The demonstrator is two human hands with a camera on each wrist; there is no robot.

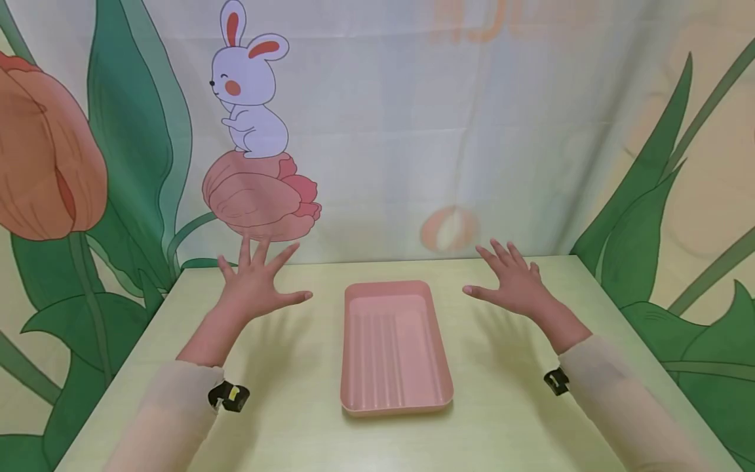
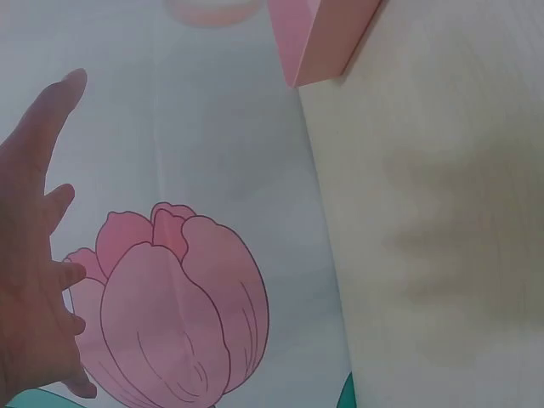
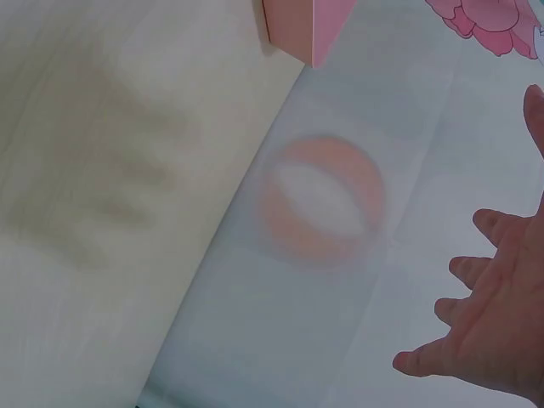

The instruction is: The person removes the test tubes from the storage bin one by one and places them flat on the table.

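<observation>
A shallow pink rectangular tray [image 1: 415,357] with a ridged bottom lies on the table, between the two hands in the head view. To its left, my left hand [image 1: 253,285] hovers over the table with fingers spread wide and holds nothing. On the other side my right hand [image 1: 516,282] is raised too, its fingers splayed and nothing in them. Both thumbs point inward toward the tray. A corner of the tray [image 2: 327,38] shows at the top of the left wrist view, and another tray corner [image 3: 302,30] tops the right wrist view.
The pale table [image 1: 307,432] carries the shadows of both hands. Behind its far edge hangs a light curtain [image 1: 377,131] printed with a rabbit, tulips and green leaves. Each sleeve has a small black device [image 1: 230,396] at the cuff.
</observation>
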